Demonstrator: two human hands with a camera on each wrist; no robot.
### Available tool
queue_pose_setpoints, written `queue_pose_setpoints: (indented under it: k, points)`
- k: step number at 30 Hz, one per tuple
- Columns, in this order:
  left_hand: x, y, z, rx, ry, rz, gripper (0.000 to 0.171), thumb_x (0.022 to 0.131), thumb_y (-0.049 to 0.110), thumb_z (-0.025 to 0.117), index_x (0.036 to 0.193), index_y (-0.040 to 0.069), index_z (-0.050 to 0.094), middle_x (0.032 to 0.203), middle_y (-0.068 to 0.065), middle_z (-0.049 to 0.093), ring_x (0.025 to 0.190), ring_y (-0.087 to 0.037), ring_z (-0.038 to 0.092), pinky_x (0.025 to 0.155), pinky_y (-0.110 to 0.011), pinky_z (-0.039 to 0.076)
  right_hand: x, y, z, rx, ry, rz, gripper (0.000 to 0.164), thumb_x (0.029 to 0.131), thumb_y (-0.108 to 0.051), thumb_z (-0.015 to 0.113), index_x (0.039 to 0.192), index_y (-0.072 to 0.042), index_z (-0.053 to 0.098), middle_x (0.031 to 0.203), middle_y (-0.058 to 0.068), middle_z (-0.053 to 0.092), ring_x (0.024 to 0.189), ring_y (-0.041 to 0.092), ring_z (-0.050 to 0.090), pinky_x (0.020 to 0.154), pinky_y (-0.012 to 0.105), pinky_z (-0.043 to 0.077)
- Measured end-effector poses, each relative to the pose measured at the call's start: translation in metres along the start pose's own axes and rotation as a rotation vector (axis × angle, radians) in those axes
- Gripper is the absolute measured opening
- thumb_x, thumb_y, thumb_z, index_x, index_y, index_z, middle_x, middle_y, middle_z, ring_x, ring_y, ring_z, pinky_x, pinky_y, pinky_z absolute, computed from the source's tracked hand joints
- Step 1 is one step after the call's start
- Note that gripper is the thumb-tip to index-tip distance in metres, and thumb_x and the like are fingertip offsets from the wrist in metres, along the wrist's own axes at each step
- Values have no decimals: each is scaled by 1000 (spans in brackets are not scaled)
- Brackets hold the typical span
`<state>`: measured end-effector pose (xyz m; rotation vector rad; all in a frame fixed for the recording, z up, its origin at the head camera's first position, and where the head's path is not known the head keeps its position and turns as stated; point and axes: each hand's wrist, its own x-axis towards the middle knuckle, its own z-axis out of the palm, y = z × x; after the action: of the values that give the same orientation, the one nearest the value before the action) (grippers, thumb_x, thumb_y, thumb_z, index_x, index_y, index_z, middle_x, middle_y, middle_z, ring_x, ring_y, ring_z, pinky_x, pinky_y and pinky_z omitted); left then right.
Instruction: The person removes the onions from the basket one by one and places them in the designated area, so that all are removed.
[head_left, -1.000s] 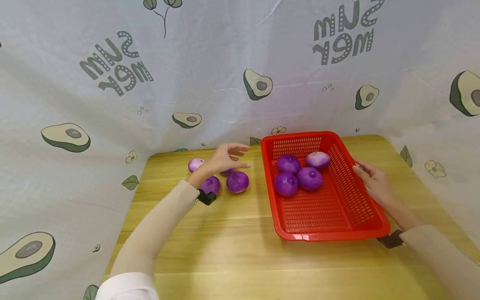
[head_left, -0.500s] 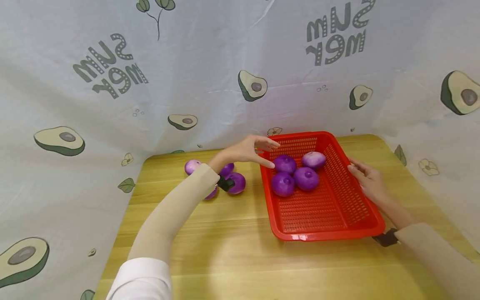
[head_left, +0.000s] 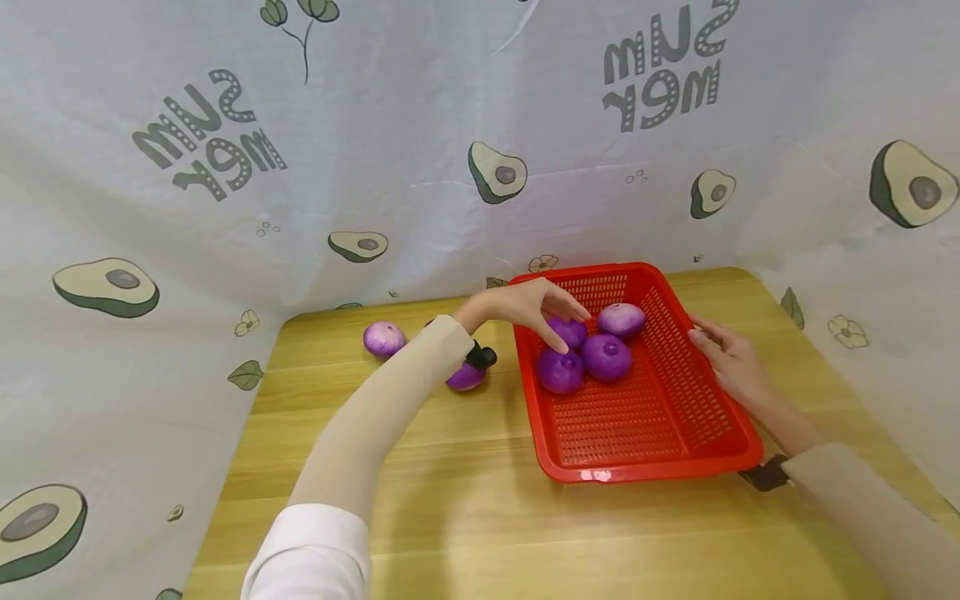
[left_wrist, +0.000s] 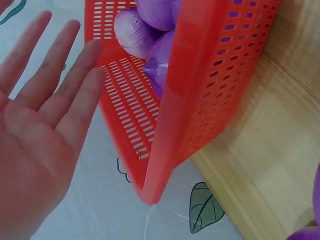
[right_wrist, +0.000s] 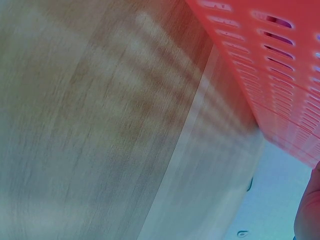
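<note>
A red plastic basket (head_left: 660,417) with slotted walls stands on the wooden table, several purple onions grouped toward its back left. My left hand (head_left: 528,308) hovers over the basket's left side, thumb and fingers spread above the purple onions (head_left: 561,372). In the left wrist view the palm (left_wrist: 35,145) faces the camera, with fingers extended and nothing held. My right hand (head_left: 735,362) grips the basket's right rim; only a bit of it shows at the edge of the right wrist view. A paler onion (head_left: 621,320) lies at the back of the basket.
Left of the basket, a pale onion (head_left: 385,340) and a purple onion (head_left: 467,377) lie on the table (head_left: 450,517), partly behind my left forearm. A white cloth (head_left: 420,125) printed with avocados hangs behind and around the table.
My left hand has moved right, from above the loose onions on the table to over the onions in the basket. My right hand stays on the rim.
</note>
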<state>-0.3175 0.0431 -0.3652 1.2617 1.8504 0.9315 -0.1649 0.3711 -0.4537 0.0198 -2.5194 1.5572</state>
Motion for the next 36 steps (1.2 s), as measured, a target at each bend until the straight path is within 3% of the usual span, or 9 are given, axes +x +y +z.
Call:
queue_pose_setpoints:
  k: [7, 11, 17, 26, 36]
  points:
    - [26, -2, 5, 47, -157, -35, 62, 79, 2, 84, 135, -6, 57, 138, -17, 58, 132, -27, 50, 109, -32, 41, -1, -1, 0, 6, 10, 7, 54, 106, -17, 49, 146, 15, 33, 95, -19, 59, 74, -2, 62, 60, 17, 54]
    - [36, -5, 8, 70, -201, -84, 63, 79, 2, 84, 136, -5, 57, 141, -16, 56, 134, -28, 48, 108, -32, 42, 0, 1, 2, 48, 8, 9, 54, 106, -15, 50, 146, 16, 32, 95, -17, 60, 74, -1, 63, 60, 18, 55]
    - [48, -10, 11, 125, -243, -143, 62, 79, 3, 84, 136, 2, 60, 141, -10, 57, 134, -18, 47, 110, -27, 37, 0, 5, 0, 75, 10, -2, 54, 106, -14, 49, 146, 18, 31, 97, -20, 62, 76, -2, 65, 61, 17, 55]
    - [55, -15, 10, 51, -296, -236, 62, 78, -6, 82, 136, -2, 58, 142, -14, 56, 136, -27, 47, 109, -31, 40, 0, 4, 2, 103, 4, 4, 54, 106, -14, 50, 146, 17, 31, 97, -16, 62, 77, 0, 65, 61, 17, 55]
    - [58, -16, 9, 143, -343, -354, 65, 79, 0, 82, 139, 7, 59, 145, -6, 54, 137, -17, 44, 107, -20, 38, 1, 5, 4, 155, 29, 3, 52, 105, -13, 52, 145, 16, 35, 95, -16, 63, 77, -1, 65, 63, 16, 55]
